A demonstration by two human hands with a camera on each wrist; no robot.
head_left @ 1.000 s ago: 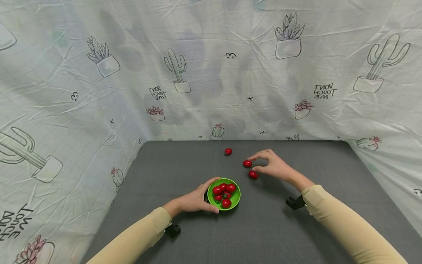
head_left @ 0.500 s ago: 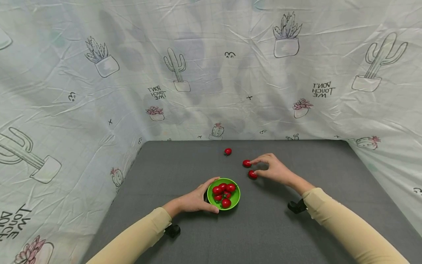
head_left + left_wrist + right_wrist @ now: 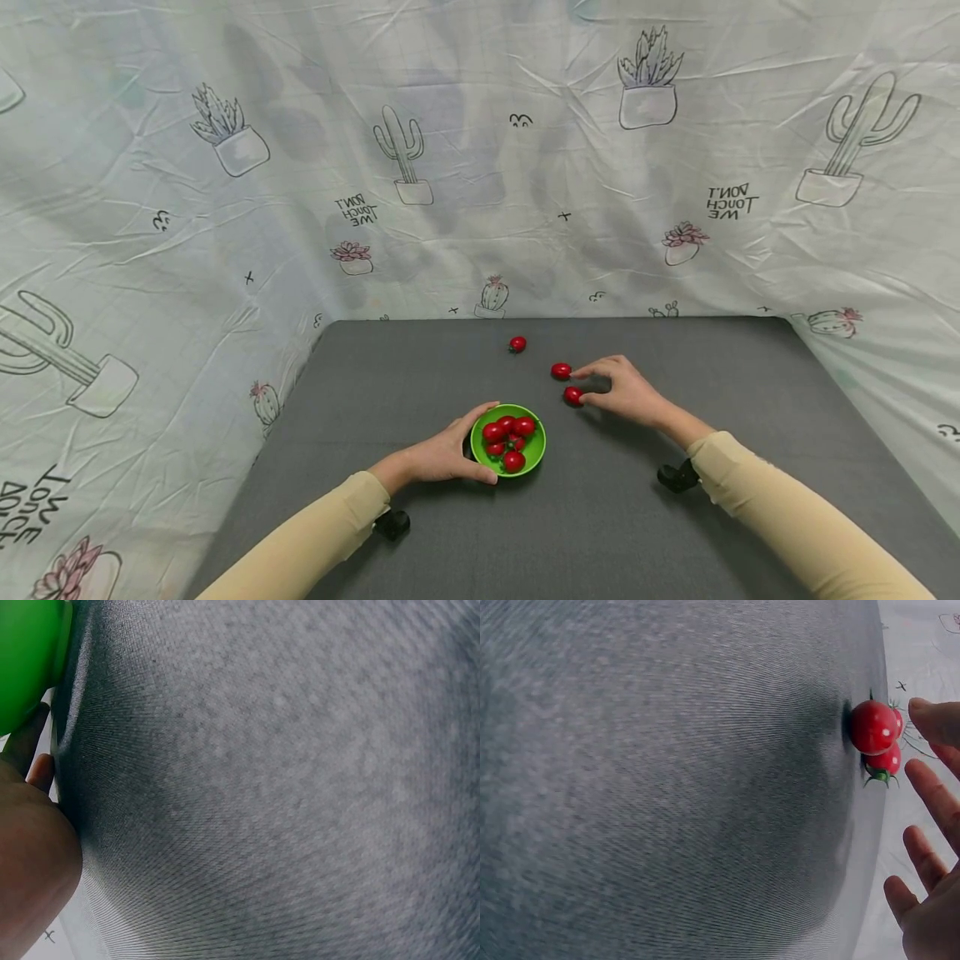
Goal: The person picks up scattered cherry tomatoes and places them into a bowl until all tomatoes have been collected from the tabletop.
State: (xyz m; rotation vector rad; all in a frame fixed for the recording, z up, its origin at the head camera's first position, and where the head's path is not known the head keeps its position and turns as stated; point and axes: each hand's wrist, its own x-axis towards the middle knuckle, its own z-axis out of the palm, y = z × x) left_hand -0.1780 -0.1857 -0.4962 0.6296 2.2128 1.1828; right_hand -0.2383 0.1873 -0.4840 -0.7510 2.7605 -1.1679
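A green bowl [image 3: 533, 457] with several cherry tomatoes [image 3: 513, 461] in it stands on the grey table. My left hand [image 3: 447, 452] holds it from the left, thumb at the near side and fingers round the far side. In the left wrist view the bowl's green wall [image 3: 26, 664] shows beside the fingers. My right hand [image 3: 630, 392] is beside two loose cherry tomatoes, thumb tip right at the nearer one [image 3: 573, 396] and index fingertip just right of the farther one [image 3: 561, 371]. The right wrist view shows its fingers [image 3: 934, 791] spread, nothing gripped.
Another cherry tomato [image 3: 517, 344] lies farther back on the grey tabletop [image 3: 420, 367]. A white cloth [image 3: 465, 167] printed with cacti hangs behind the table and along both sides.
My right hand has shifted slightly toward me, its thumb and index finger coming in from above the two loose tomatoes to their right side. The left hand and bowl keep their place.
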